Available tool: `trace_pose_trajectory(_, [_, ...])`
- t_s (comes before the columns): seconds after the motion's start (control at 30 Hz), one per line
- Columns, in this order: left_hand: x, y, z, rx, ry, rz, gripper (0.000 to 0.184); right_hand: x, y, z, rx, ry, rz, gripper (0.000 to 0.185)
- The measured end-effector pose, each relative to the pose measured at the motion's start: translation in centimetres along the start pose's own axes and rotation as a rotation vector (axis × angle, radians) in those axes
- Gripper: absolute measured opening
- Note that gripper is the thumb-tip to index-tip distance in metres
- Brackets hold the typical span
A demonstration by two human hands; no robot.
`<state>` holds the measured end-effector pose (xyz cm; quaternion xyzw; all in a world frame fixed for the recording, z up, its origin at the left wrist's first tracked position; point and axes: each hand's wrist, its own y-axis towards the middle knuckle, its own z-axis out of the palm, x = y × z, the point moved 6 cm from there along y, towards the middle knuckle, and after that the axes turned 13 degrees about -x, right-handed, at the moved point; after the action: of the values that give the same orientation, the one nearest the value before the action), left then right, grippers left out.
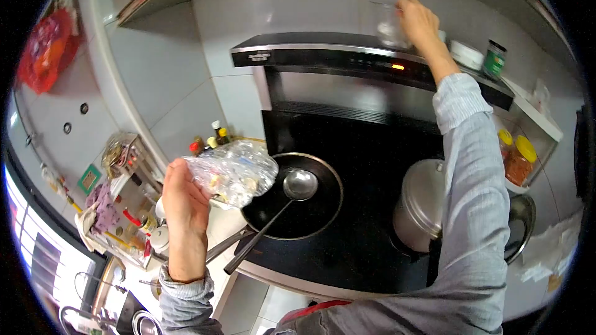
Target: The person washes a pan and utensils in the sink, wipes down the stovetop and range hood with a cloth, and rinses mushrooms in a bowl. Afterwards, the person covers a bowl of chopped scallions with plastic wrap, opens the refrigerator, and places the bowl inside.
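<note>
My left hand (pixel 185 220) is closed on the edge of a crinkled clear plastic bag (pixel 239 170), which hangs over the left rim of a black wok (pixel 323 211). What the bag holds is blurred by its folds and glare. A metal ladle (pixel 301 185) rests in the wok, its long dark handle sticking out toward me. Up on the range hood (pixel 298 42), my right hand (pixel 419 25) is raised with its fingers closed at the rim of a clear glass jar (pixel 388 28). Something whitish shows low in the jar.
A lidded metal pot (pixel 421 201) stands on the stove's right side. On the hood shelf are a white container (pixel 467 56) and a green jar (pixel 495 59). Several bottles (pixel 217 133) stand behind the bag. Yellow-lidded jars (pixel 520 158) sit at right.
</note>
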<state>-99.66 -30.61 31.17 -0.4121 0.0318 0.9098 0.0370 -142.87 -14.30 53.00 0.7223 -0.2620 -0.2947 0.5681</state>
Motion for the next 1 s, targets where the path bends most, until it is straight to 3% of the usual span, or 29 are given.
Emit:
trace_pose_trajectory(0.13, [-1.2,0.0,-3.2,0.038,0.029,-0.022,0.008,0.3,-0.1,2.3,0.053,-0.017,0.121,0.023])
trace_pose_trajectory(0.23, [-1.5,-0.3,-5.2,0.128,0.018,0.001,0.012,3.2,-0.9,0.4,-0.184,0.063,0.181,0.035])
trace_pose_trajectory(0.3, [-1.5,-1.1,-5.8,0.063,0.048,-0.008,0.013,8.5,-2.5,-2.7,-0.235,0.484,0.003,0.036])
trace_pose_trajectory(0.33, [-1.3,-1.3,-6.5,0.023,0.056,-0.010,0.014,12.1,-4.1,-4.5,-0.033,0.829,-0.007,0.038])
trace_pose_trajectory(0.37, [-1.2,-2.2,-6.3,0.039,0.047,-0.012,0.013,16.3,-6.8,-7.7,0.460,1.109,0.208,0.038])
trace_pose_trajectory(0.4, [-0.8,-3.3,-5.9,0.058,0.036,-0.012,0.013,19.8,-9.4,-10.5,0.457,1.401,0.039,0.041])
trace_pose_trajectory(0.43, [-0.7,-4.7,-5.5,0.053,0.013,-0.008,0.010,22.6,-12.0,-12.9,0.557,1.457,-0.133,0.044])
trace_pose_trajectory(0.47, [-0.7,-6.4,-5.0,0.049,-0.011,-0.001,0.007,24.9,-14.8,-15.5,0.861,1.443,-0.245,0.048])
trace_pose_trajectory(0.53, [-0.9,-9.6,-5.5,-0.027,-0.010,0.018,0.008,27.8,-19.3,-19.3,0.713,1.711,-0.399,0.050])
trace_pose_trajectory(0.6, [-1.4,-11.6,-8.3,-0.102,0.065,0.087,0.008,30.0,-22.9,-21.2,1.038,1.775,-0.374,0.041])
trace_pose_trajectory(0.67, [-2.4,-13.8,-11.8,-0.186,0.118,0.064,0.012,32.6,-26.2,-21.8,1.217,1.861,-0.312,0.033])
trace_pose_trajectory(0.73, [-4.8,-18.0,-17.3,-0.350,0.188,0.121,0.026,35.2,-28.6,-25.3,1.339,2.055,-0.072,0.022])
trace_pose_trajectory(0.83, [-6.6,-22.7,-23.5,-0.453,0.199,0.203,0.044,39.1,-30.7,-29.7,1.417,2.133,-0.124,0.020])
trace_pose_trajectory(0.87, [-6.6,-25.0,-24.8,-0.399,0.240,0.142,0.048,40.9,-32.1,-31.5,1.441,2.183,-0.130,0.020])
trace_pose_trajectory(0.93, [-5.9,-27.7,-27.8,-0.370,0.265,-0.019,0.040,44.2,-34.5,-35.8,1.535,2.279,-0.101,0.022])
trace_pose_trajectory(1.0, [-6.5,-30.1,-32.0,-0.516,0.157,-0.055,0.034,47.0,-36.8,-40.9,1.665,2.351,-0.038,0.024])
